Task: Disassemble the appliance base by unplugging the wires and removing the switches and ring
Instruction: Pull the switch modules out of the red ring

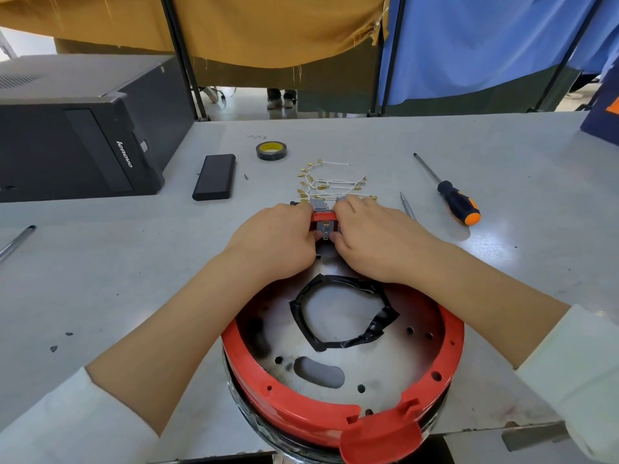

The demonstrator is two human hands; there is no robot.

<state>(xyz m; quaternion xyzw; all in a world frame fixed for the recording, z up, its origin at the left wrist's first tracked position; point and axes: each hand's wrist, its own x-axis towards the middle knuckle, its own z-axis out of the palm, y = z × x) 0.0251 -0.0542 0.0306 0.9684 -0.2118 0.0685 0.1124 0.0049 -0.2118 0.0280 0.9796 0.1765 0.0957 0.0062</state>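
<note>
We find the appliance base [341,356] lying on the grey worktop [134,262] at its near edge, with its metal plate facing up and the red plastic ring [449,333] seated around the rim. At the far side of the ring, both hands work on a small grey switch [325,228] set in the ring's housing. The left hand [278,239] and the right hand [375,236] have their fingers curled in from either side, pinching the switch and the red edge above it; how firm the hold is we cannot tell.

Loose white wires [330,182] with brass terminals lie on the worktop just beyond the hands, apparently already unplugged. A screwdriver [449,192] lies to the right, a tape roll [271,150] and a dark slab-shaped case [214,176] farther back.

We judge the switch small, rigid and light, with metal tabs that could bend or nick a fingertip; it is best gripped by its plastic body on opposite sides. The ring looks stiff but thin, likely to crack if pried at one point, so we would lift it evenly at two places. The plate appears rigid, and black tape [345,313] edges its central opening.
</note>
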